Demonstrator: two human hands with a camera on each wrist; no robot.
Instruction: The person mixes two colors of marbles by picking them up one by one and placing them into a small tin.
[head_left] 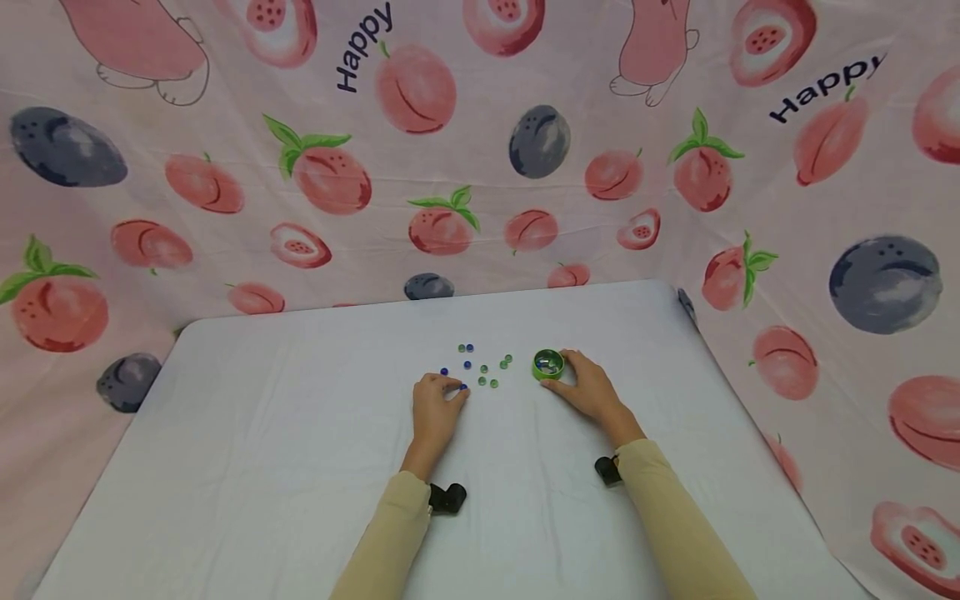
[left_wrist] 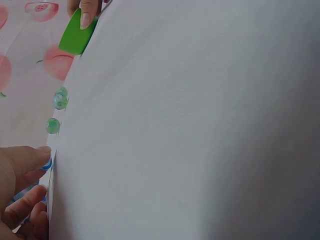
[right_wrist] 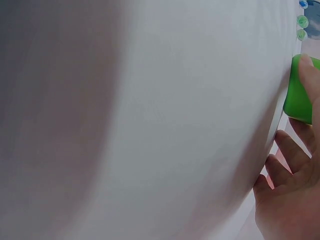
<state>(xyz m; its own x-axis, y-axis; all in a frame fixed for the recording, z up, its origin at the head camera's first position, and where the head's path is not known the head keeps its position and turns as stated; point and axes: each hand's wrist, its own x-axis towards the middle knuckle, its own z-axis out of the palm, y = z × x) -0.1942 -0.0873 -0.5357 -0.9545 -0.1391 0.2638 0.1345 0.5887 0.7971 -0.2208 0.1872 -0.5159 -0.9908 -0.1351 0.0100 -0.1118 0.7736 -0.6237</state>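
My left hand [head_left: 437, 410] is at the left of a loose group of glass marbles. Its thumb and index finger pinch a blue marble [head_left: 464, 387], which peeks out beside the thumb in the left wrist view. My right hand [head_left: 588, 388] holds a small round green bowl [head_left: 548, 377] on the table, thumb on the near side and fingers round the far side. A few marbles lie inside the bowl. Several green marbles [head_left: 483, 369] and blue marbles [head_left: 467, 365] are scattered between the hands. In the right wrist view the thumb lies against the bowl's green wall [right_wrist: 298, 100].
A white cloth covers the table [head_left: 300, 433]. Behind it and along the sides hangs a pink fruit-print curtain [head_left: 480, 175]. Each wrist carries a small black camera, one on the left [head_left: 448, 498] and one on the right [head_left: 608, 472].
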